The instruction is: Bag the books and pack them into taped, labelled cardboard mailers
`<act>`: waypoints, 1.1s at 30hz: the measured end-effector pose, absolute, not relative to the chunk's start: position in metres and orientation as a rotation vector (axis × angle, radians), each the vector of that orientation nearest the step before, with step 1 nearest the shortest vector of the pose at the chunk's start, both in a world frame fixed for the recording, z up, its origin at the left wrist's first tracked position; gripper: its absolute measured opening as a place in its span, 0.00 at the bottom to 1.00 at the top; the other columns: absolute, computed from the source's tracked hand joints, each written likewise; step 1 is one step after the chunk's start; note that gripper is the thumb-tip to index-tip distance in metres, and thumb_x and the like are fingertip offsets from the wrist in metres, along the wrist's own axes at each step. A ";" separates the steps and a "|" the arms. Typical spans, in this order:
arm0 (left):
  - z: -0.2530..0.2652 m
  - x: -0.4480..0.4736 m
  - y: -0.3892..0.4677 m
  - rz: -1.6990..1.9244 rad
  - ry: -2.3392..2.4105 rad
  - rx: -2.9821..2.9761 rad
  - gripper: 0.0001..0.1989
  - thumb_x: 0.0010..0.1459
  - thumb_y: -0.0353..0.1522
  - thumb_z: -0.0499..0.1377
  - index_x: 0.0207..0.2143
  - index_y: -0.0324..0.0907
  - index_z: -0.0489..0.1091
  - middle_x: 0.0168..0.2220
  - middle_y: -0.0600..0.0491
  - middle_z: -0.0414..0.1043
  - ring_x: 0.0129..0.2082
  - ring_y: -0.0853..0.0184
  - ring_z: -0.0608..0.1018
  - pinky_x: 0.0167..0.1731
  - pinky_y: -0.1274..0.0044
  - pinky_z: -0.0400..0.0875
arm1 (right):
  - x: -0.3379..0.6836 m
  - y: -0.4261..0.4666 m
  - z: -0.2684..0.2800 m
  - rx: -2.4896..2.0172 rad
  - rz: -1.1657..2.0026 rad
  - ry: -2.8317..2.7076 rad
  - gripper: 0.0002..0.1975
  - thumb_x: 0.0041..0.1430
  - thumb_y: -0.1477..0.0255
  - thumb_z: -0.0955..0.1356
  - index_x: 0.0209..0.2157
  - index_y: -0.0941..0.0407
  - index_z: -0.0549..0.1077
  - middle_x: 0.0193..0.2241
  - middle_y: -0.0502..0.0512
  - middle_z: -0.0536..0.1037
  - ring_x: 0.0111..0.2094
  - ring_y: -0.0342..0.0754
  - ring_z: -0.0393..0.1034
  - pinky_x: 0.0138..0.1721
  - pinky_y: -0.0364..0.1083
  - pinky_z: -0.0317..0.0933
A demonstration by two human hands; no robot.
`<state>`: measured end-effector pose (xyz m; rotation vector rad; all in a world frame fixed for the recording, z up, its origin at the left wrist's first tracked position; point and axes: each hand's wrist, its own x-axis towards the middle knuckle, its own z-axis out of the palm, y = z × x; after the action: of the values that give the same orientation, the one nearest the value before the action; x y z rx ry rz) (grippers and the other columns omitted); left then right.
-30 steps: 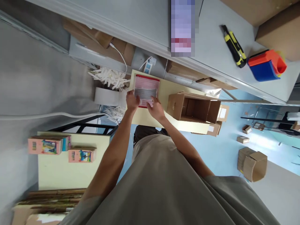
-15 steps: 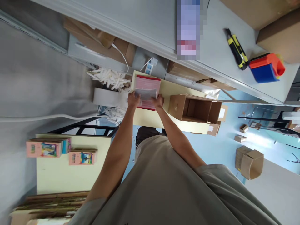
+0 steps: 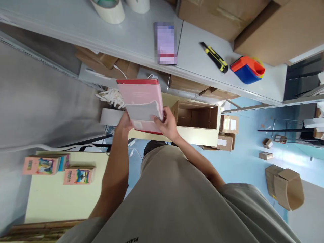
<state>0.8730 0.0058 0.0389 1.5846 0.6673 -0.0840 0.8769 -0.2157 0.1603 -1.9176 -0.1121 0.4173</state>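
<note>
Both of my hands hold a flat, book-like pink package (image 3: 140, 96) with red edges, lifted above the pale yellow table. A grey torn-edged sheet or patch lies across the lower part of its face. My left hand (image 3: 125, 121) grips its lower left side, with the fingers mostly hidden behind it. On the lower right side, my right hand (image 3: 167, 124) has its thumb on the front, and its other fingers are partly hidden. An open cardboard box (image 3: 197, 114) sits on the pale yellow table (image 3: 194, 135) to the right of my right hand.
Along the grey shelf (image 3: 141, 40) ahead lie a phone (image 3: 165, 44) with a blurred screen, a yellow-black box cutter (image 3: 214, 57) and an orange-blue tape dispenser (image 3: 248, 70). White paper strips (image 3: 111, 98) are heaped left of the package. Pink books (image 3: 78, 176) rest on a board at lower left.
The pink package has risen from the table towards me, tilted and slightly left, with both hands still on it. My view has shifted, showing more of the shelf.
</note>
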 end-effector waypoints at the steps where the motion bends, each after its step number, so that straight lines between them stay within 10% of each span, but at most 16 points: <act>1: 0.056 0.872 0.003 -0.075 0.647 1.558 0.38 0.73 0.62 0.50 0.54 0.43 0.84 0.46 0.41 0.88 0.60 0.43 0.85 0.56 0.52 0.85 | 0.875 -0.237 0.169 -1.851 0.383 -0.124 0.18 0.71 0.52 0.75 0.45 0.47 0.67 0.40 0.50 0.79 0.39 0.52 0.76 0.43 0.50 0.73; 4: 0.106 0.877 -0.017 -0.097 0.476 1.448 0.41 0.75 0.65 0.48 0.59 0.44 0.83 0.49 0.43 0.87 0.61 0.45 0.85 0.58 0.52 0.83 | 0.876 -0.295 0.181 -1.705 0.255 -0.084 0.26 0.66 0.43 0.76 0.44 0.47 0.67 0.38 0.50 0.76 0.40 0.52 0.75 0.43 0.50 0.73; 9: 0.185 0.906 -0.080 -0.146 0.116 1.667 0.40 0.59 0.61 0.74 0.59 0.40 0.82 0.49 0.46 0.87 0.53 0.50 0.86 0.56 0.63 0.84 | 0.895 -0.355 0.169 -1.522 0.022 0.033 0.31 0.61 0.41 0.80 0.45 0.48 0.70 0.39 0.49 0.78 0.44 0.52 0.77 0.50 0.51 0.75; 17: 0.261 0.941 -0.165 -0.003 -0.212 2.248 0.24 0.71 0.45 0.67 0.62 0.43 0.84 0.54 0.50 0.88 0.54 0.53 0.86 0.60 0.64 0.79 | 0.930 -0.476 0.130 -1.833 0.218 -0.020 0.38 0.56 0.47 0.84 0.61 0.50 0.76 0.59 0.63 0.84 0.58 0.63 0.84 0.62 0.63 0.80; 22: 0.245 0.955 -0.195 -0.146 -0.304 2.502 0.23 0.72 0.34 0.65 0.66 0.50 0.83 0.58 0.49 0.88 0.59 0.49 0.87 0.65 0.60 0.76 | 0.931 -0.546 0.118 -2.237 0.297 -0.033 0.41 0.59 0.68 0.82 0.73 0.52 0.72 0.65 0.68 0.82 0.55 0.65 0.86 0.61 0.66 0.81; 33: 0.116 0.973 -0.231 -0.645 -0.185 2.591 0.21 0.63 0.31 0.71 0.57 0.55 0.89 0.53 0.52 0.91 0.59 0.48 0.88 0.56 0.71 0.79 | 0.934 -0.555 0.108 -2.435 0.346 -0.185 0.40 0.67 0.74 0.76 0.77 0.55 0.68 0.70 0.69 0.79 0.65 0.68 0.82 0.67 0.63 0.77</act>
<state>0.9728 -0.2305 0.1156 2.5909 -0.1854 -0.6452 0.9340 -0.5548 0.1077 -2.4347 -0.1853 0.3455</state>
